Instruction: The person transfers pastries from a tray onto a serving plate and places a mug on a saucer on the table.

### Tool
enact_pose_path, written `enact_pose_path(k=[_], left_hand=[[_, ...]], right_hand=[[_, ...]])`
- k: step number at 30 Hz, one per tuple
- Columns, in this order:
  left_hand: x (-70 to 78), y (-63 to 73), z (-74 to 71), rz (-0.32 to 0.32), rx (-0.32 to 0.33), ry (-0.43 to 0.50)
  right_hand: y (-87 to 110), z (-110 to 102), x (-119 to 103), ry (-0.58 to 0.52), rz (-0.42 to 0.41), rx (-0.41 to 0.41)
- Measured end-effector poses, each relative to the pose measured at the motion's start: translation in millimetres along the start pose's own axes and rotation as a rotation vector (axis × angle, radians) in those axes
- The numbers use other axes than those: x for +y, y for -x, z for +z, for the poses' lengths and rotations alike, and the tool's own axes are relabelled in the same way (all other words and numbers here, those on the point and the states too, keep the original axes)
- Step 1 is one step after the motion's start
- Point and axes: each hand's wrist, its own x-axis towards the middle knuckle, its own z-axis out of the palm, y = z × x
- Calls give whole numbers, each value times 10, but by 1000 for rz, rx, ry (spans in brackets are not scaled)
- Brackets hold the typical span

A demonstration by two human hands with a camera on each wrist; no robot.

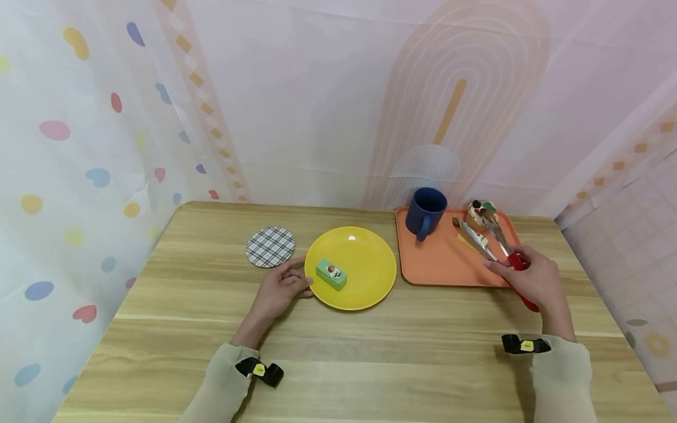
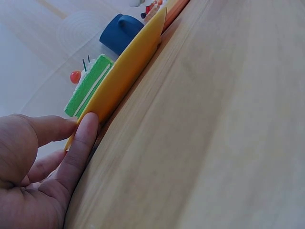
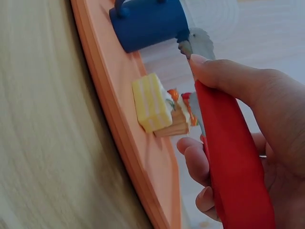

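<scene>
Head: right of the yellow plate point(image 1: 367, 264), red-handled tongs point(image 1: 516, 261) are grasped by the right hand point(image 1: 536, 281). Left wrist: the plate, bearing a green cake slice point(image 2: 89, 88), is pinched by the left hand point(image 2: 50, 191), seemingly for steadying. Right wrist: navy mug point(image 3: 150, 26) and yellow cake slice point(image 3: 151, 102) are held in the orange tray point(image 3: 113, 62).

Tongs point(image 1: 516, 262) partly hide the yellow cake point(image 3: 151, 102) in the head view — the right wrist view crops the mug point(image 3: 150, 25).
</scene>
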Motion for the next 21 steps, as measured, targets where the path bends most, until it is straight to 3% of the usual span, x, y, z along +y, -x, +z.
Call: enact_pose_path(k=[9, 21], left_hand=[[-28, -3, -6, 5, -3, 2], [-15, -7, -4, 10, -5, -5]], right_hand=[[-23, -28, 110, 16, 20, -107], [-4, -115, 211, 45, 30, -148]])
